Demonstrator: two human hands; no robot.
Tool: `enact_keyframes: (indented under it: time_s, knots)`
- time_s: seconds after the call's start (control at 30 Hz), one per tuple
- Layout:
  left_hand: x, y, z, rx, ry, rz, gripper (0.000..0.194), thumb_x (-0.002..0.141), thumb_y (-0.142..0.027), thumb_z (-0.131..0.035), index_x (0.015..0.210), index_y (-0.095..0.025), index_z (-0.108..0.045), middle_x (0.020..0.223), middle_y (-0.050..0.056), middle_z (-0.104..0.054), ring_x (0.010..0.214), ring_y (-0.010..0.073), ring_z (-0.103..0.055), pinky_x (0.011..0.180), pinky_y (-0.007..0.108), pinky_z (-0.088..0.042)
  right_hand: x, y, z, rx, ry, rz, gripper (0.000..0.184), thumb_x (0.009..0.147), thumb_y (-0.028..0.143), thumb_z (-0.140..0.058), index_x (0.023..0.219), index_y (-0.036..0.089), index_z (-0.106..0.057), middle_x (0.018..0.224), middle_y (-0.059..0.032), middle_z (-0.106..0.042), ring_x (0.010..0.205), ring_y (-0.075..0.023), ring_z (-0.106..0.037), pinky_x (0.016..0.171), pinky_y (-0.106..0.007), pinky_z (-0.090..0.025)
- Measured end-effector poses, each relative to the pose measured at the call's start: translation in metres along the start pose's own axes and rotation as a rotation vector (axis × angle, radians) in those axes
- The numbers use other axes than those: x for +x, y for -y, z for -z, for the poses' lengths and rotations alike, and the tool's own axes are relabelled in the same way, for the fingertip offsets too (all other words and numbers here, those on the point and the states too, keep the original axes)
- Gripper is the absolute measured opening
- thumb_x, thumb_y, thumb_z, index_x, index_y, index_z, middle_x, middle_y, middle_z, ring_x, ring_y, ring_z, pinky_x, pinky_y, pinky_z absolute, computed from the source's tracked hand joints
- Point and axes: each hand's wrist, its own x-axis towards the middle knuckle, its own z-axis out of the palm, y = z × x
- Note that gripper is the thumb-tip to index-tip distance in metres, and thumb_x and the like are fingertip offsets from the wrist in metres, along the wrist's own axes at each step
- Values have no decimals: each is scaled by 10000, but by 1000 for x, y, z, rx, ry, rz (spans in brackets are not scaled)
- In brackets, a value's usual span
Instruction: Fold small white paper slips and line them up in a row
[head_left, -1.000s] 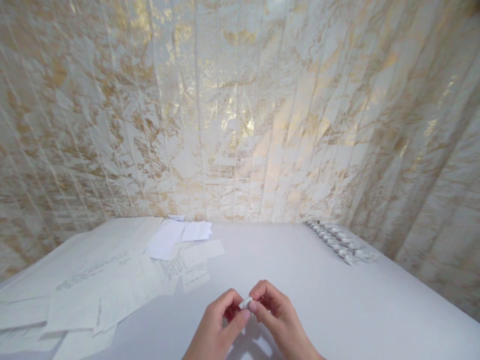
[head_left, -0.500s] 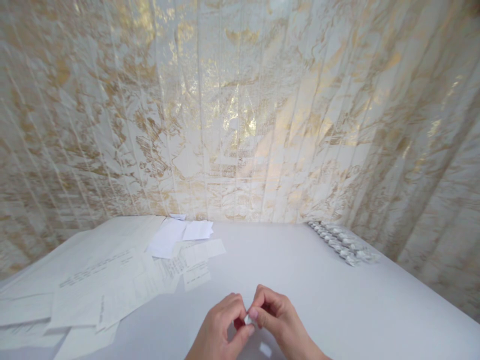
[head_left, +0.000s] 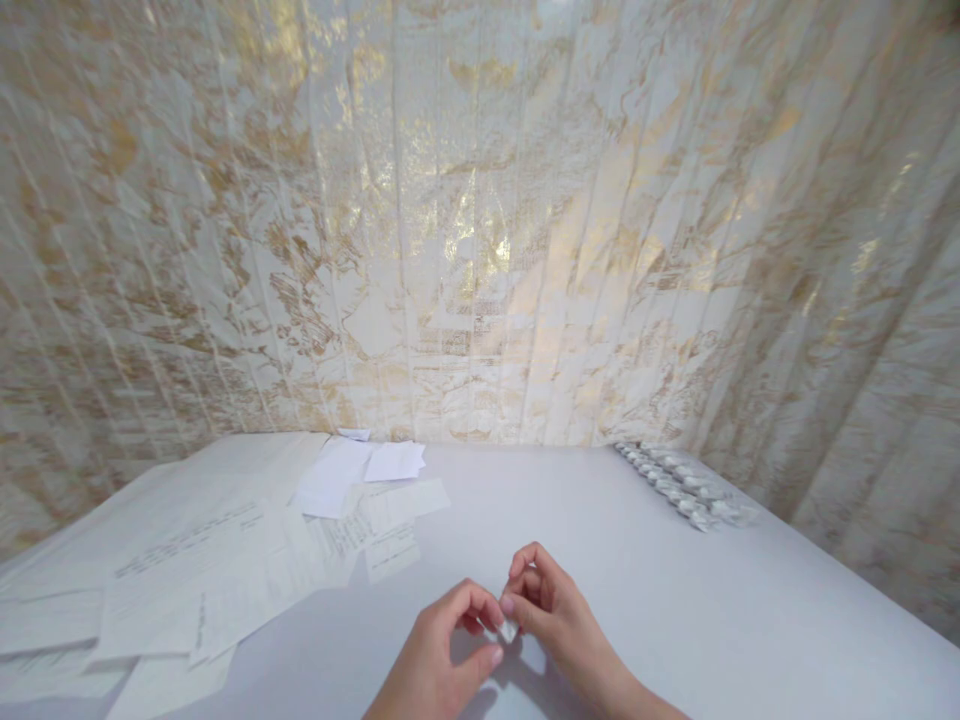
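A small white folded piece of paper [head_left: 508, 631] is between my two hands at the bottom middle of the view. My right hand [head_left: 559, 615] pinches its upper part between thumb and fingers. On the other side, my left hand [head_left: 450, 645] has its curled index finger at the paper's edge, while its thumb stands apart below. Whether the left fingertip presses on the paper is hard to see. Partly behind my right hand, a small white paper slip [head_left: 534, 656] lies on the table.
Printed and blank paper sheets [head_left: 217, 560] overlap across the left side of the white table [head_left: 637, 600]. Several small folded white pieces [head_left: 679, 485] lie in rows at the far right. A gold-patterned curtain [head_left: 480, 250] hangs behind the table.
Both hands have risen slightly. My left thumb has moved away from the paper, and my right fingers have lifted and spread a little above it.
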Motion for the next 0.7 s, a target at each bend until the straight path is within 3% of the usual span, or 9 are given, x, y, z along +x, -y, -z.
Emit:
enact_keyframes:
  time_s: [0.17, 0.3, 0.43, 0.7]
  knots:
    - [5, 9, 3, -32, -100, -10, 92, 745, -170, -619, 825, -206, -645, 841, 12, -680, 868, 220, -611, 852, 323, -446, -5, 8, 1, -184, 9, 90, 327, 891, 533, -651, 877, 207, -633, 782, -2, -607, 736, -171, -554, 712, -294, -427]
    - [6, 9, 5, -68, -129, 0, 66, 776, -212, -644, 839, -197, -652, 849, 23, -699, 857, 223, -632, 829, 313, -468, -9, 15, 0, -300, 44, 106, 178, 856, 369, -700, 914, 204, -670, 873, -30, -660, 823, -204, -573, 803, -332, -436]
    - [5, 7, 4, -52, -131, 0, 67, 776, -217, -662, 837, -195, -647, 842, 31, -701, 839, 228, -637, 817, 318, -478, -8, 17, -3, -320, 14, 107, 135, 811, 315, -723, 854, 195, -681, 817, -21, -661, 777, -202, -569, 778, -331, -441]
    - [0, -4, 5, 74, -106, -21, 70, 821, -267, -632, 858, -207, -638, 858, 24, -682, 879, 232, -614, 847, 332, -447, -9, 17, -3, -302, 0, 109, 222, 833, 396, -711, 773, 184, -689, 791, -26, -645, 772, -198, -563, 754, -317, -432]
